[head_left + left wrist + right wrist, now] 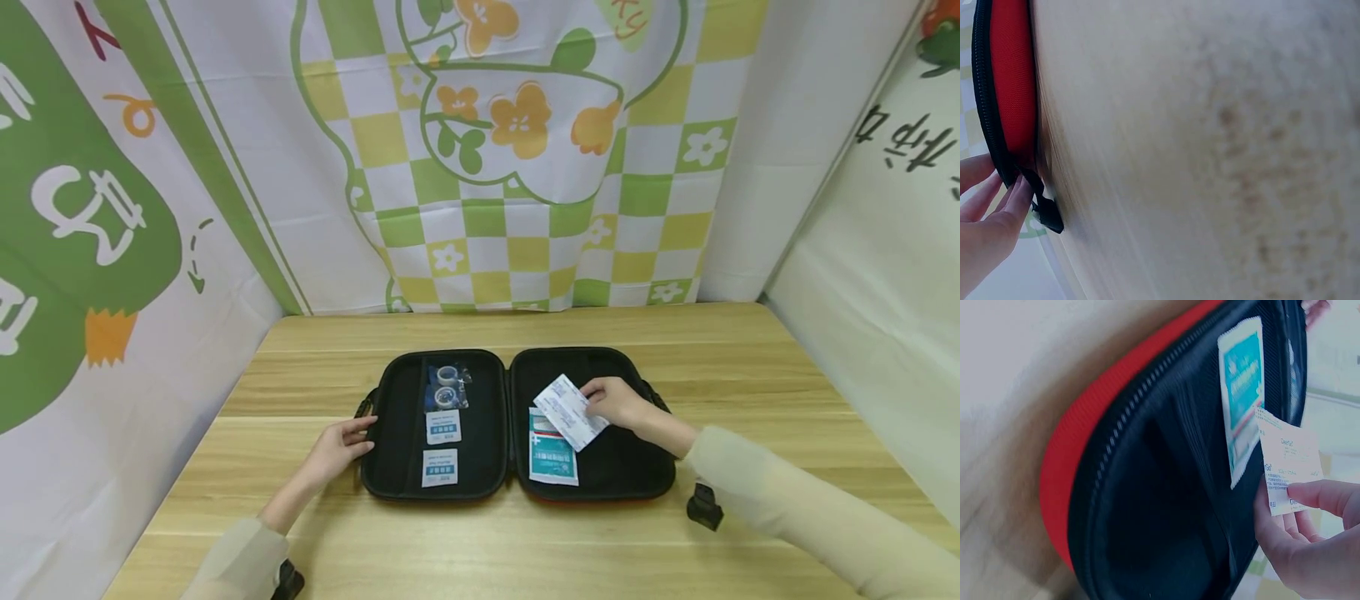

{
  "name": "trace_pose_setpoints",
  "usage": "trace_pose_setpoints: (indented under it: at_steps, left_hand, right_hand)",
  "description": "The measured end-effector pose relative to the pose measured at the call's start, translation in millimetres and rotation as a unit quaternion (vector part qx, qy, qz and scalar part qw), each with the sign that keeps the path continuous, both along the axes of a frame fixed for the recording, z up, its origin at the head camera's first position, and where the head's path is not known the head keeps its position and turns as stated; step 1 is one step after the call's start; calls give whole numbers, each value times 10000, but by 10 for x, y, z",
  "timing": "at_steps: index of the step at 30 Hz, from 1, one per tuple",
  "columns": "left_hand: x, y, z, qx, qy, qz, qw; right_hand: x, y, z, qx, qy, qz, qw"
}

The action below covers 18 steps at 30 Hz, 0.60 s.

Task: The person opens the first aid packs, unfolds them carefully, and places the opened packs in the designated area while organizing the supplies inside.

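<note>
A zippered first-aid case point(480, 492), red outside and black inside, lies spread flat on the table. My right hand point(618, 404) pinches a white printed paper packet point(566, 408) between thumb and fingers, over the case's right half. The packet is tilted and overlaps a teal-and-white packet point(553, 458) lying there. In the right wrist view the thumb presses on the printed face of the packet point(1285, 456). My left hand point(337, 450) holds the outer left edge of the case, thumb and fingers at the zipper point(988, 119) beside a black strap point(1047, 209).
In the case's left half lie two white tape rolls point(446, 387) in clear wrapping, plus two small white-and-blue packets, one upper point(443, 427) and one lower point(439, 468). The wooden table point(450, 550) meets a patterned cloth point(525, 208) behind the case.
</note>
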<state>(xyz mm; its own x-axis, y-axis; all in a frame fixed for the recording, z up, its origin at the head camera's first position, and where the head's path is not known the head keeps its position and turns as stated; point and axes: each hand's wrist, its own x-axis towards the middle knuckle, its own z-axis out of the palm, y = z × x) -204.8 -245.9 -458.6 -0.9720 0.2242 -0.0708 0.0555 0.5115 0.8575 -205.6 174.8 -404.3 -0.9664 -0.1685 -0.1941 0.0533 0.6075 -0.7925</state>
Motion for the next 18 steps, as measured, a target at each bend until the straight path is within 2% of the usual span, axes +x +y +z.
trace_pose_setpoints:
  at_steps: [9, 13, 16, 18]
  left_hand:
    - [-1, 3, -3, 128, -143, 92, 9998]
    - [2, 5, -8, 167, -203, 152, 9995]
    - [-2, 2, -15, 175, -279, 193, 9993]
    - [-8, -3, -26, 203, -317, 214, 9991]
  right_hand:
    - [-54, 192, 127, -189, -166, -437, 9987]
    - [-85, 293, 134, -294, -113, -664, 9973]
    - [-145, 409, 57, -404, -94, -776, 9961]
    - [-249, 561, -108, -579, -59, -742, 9955]
